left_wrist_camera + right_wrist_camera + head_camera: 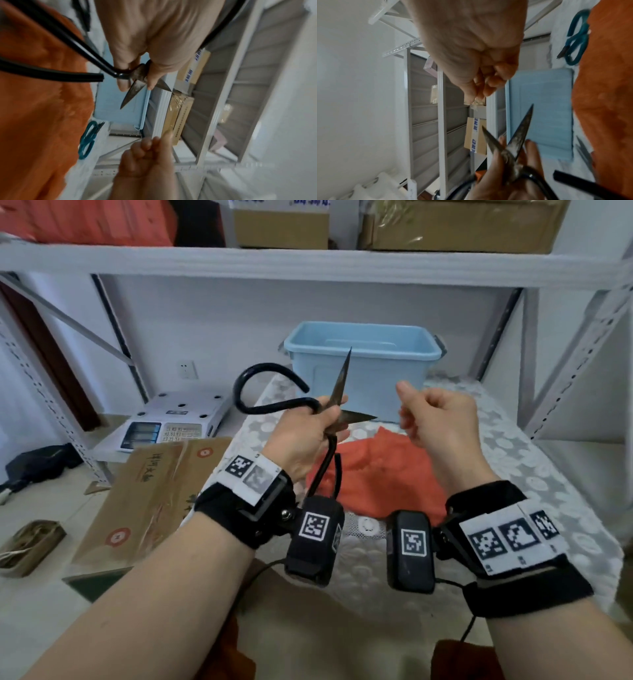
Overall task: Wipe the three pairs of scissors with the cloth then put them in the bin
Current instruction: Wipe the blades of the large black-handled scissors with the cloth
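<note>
My left hand point(318, 422) grips a pair of black-handled scissors point(340, 381) at the pivot, held up over the table with the dark blades spread apart. My right hand point(435, 419) hovers just right of the blades, fingers curled into a fist and holding nothing. The orange cloth point(376, 474) lies crumpled on the table beneath both hands. Behind them stands the light blue bin point(363, 361), open on top. In the right wrist view a teal-handled pair point(576, 37) lies beside the cloth point(604, 94), and thin grey blades of another pair point(584, 154) show at the cloth's edge.
A lace-patterned cover point(513, 457) lies over the table. A white shelf board point(308, 261) with cardboard boxes runs overhead, and a slanted shelf post point(565, 392) stands at the right. To the left sit a white scale point(171, 419) and flattened cartons point(150, 498).
</note>
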